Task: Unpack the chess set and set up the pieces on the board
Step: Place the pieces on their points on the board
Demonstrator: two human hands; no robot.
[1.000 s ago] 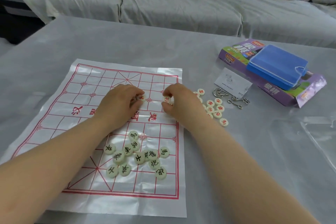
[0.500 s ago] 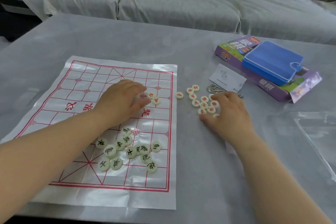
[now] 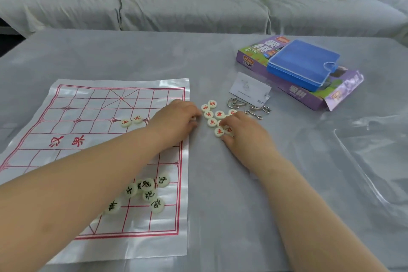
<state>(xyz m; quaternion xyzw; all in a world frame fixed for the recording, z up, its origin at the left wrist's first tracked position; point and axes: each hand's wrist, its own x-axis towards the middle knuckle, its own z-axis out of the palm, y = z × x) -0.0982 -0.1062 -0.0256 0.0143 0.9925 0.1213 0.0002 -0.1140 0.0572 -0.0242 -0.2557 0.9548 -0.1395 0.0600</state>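
Down among the red pieces [image 3: 215,117], bunched tight on the table [image 3: 132,57] just off the right edge of the board [image 3: 88,104], disc touching disc. Only two reds [image 3: 131,121] laid on the grid, side by side just above the river line. Black pieces [image 3: 145,192] heaped loose and overlapping in the board's near right corner, partly hidden under the left forearm. Right hand [image 3: 240,130] on top of the red bunch, fingers bent down, thumb and forefinger pinching at a disc on the near side. Left hand [image 3: 174,121] at the board's edge, fingers curled under, a pale sliver at the tips; holding a piece or not, cannot tell. Early going by the look of it, with nearly everything unplaced. Trouble to watch for: knocking neighbours while lifting one out of so tight a bunch, sending discs in among the wire puzzles [image 3: 256,110] and card [image 3: 249,90] just beyond; dragging a forearm over the thin glossy sheet, rucking it, scattering the black heap or sliding the two reds off their crossings; grabbing two at once and dropping one. Further right, blue case [image 3: 302,64] on the box [image 3: 309,93], plastic bag [image 3: 364,157] nearer.
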